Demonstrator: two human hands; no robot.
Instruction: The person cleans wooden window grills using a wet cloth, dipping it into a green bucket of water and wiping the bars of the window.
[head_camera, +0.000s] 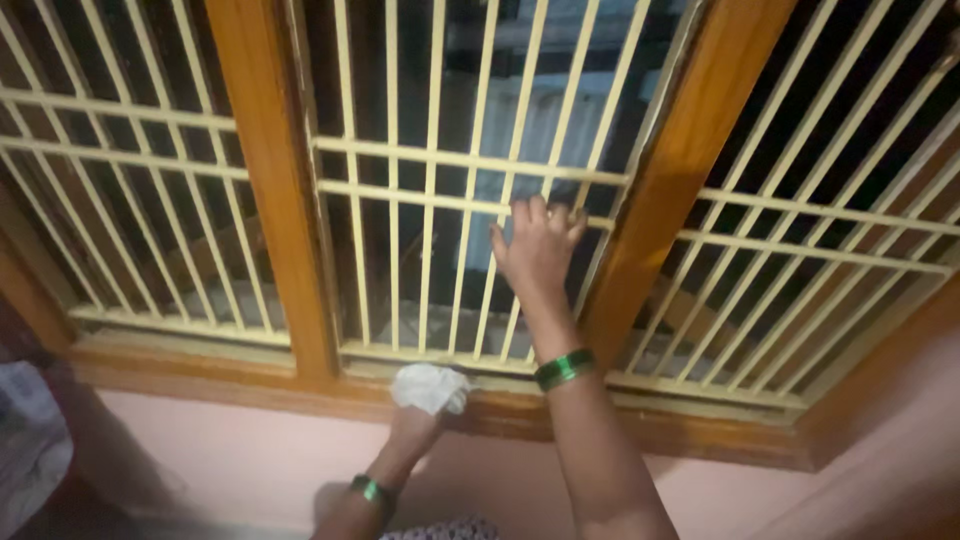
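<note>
White cloth (430, 387): crumpled, bunched into ball, lower centre of frame, pressed on wooden sill (250, 385) at foot of middle window panel. Cream metal grille (430, 190): thin vertical bars, few horizontal rails, fills centre of frame between brown wooden frame posts.

a pink wall (250, 450) below, pale bundled fabric (25, 440) at far left.

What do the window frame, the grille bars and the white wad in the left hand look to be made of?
Window frame: likely varnished wood, orange-brown and glossy.
Grille bars: probably cream-painted metal, thin and straight.
White wad under the left hand: soft crumpled cloth, possibly paper.
</note>
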